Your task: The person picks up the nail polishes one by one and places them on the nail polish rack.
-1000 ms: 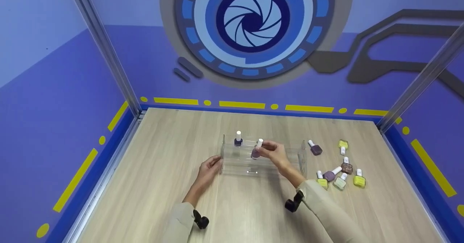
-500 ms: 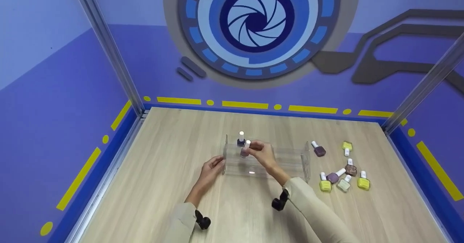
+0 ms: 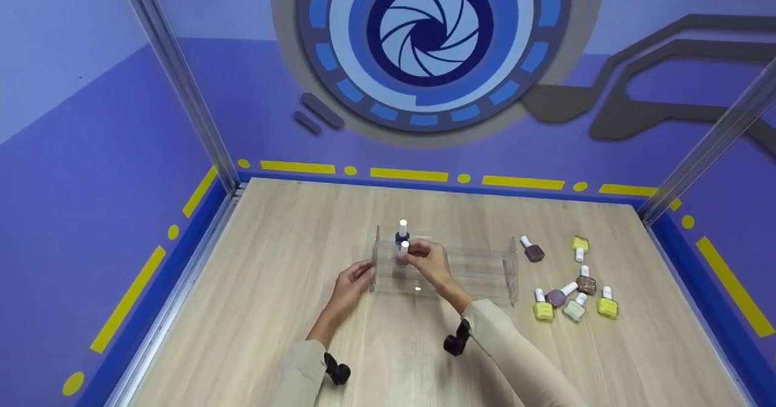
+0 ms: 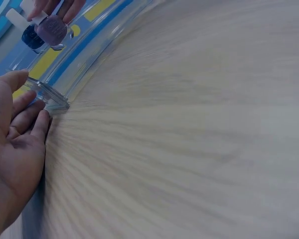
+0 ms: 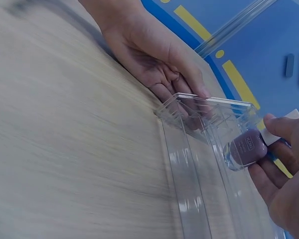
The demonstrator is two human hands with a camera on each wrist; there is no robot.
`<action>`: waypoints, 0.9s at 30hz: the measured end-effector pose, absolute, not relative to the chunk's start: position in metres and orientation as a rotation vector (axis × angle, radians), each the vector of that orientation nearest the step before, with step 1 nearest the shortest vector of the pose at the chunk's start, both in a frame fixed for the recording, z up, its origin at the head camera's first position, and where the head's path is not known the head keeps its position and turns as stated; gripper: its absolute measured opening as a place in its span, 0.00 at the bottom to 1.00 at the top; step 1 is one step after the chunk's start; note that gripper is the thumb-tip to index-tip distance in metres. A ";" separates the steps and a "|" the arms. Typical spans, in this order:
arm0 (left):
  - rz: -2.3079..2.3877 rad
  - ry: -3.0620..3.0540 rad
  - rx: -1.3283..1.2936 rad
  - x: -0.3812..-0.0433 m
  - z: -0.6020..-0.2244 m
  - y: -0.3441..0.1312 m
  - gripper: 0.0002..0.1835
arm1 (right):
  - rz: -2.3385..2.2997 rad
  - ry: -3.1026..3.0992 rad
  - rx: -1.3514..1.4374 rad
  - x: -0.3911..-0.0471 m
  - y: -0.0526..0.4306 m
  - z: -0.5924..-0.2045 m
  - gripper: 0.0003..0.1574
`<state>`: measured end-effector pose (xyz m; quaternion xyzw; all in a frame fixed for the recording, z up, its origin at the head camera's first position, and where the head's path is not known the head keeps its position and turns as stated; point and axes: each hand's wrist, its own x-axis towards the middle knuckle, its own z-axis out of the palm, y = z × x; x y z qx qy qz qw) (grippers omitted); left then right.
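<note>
Presently, the mauve nail polish bottle point(image 5: 246, 148) is at the left end of the clear plastic rack point(image 3: 479, 267), cap up, just in front of the dark blue bottle point(image 3: 402, 237); whether its base rests on the rack cannot be determined. The right hand point(image 3: 430, 262) pinches it at the white cap between thumb and fingers. The left hand point(image 3: 353, 285) touches the rack's left end panel, fingers loosely bent; whether it pinches the panel cannot be determined. The dark blue bottle stands upright towards the rack's rear. To the right of the rack, on the wooden table point(image 3: 303, 231), lie a dark plum bottle point(image 3: 533, 252), three yellow bottles point(image 3: 580, 246), a brown glitter bottle point(image 3: 586, 284), a purple bottle point(image 3: 556, 298) and a pale green bottle point(image 3: 575, 309). Blue printed walls point(image 3: 254, 104) border the table.
</note>
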<state>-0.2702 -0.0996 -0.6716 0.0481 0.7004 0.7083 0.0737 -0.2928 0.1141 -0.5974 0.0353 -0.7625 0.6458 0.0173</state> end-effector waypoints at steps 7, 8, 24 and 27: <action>2.148 2.103 0.155 -0.269 -0.671 -0.098 0.25 | 1.973 -2.421 0.124 -0.290 0.111 -0.601 0.14; 2.147 2.105 0.152 -0.270 -0.671 -0.098 0.24 | 1.962 -2.439 0.126 -0.290 0.111 -0.601 0.14; 2.119 2.132 0.136 -0.268 -0.671 -0.099 0.26 | 1.911 -2.469 0.258 -0.286 0.121 -0.589 0.14; 2.092 2.142 0.146 -0.270 -0.672 -0.098 0.25 | 1.893 -2.472 0.222 -0.283 0.131 -0.585 0.13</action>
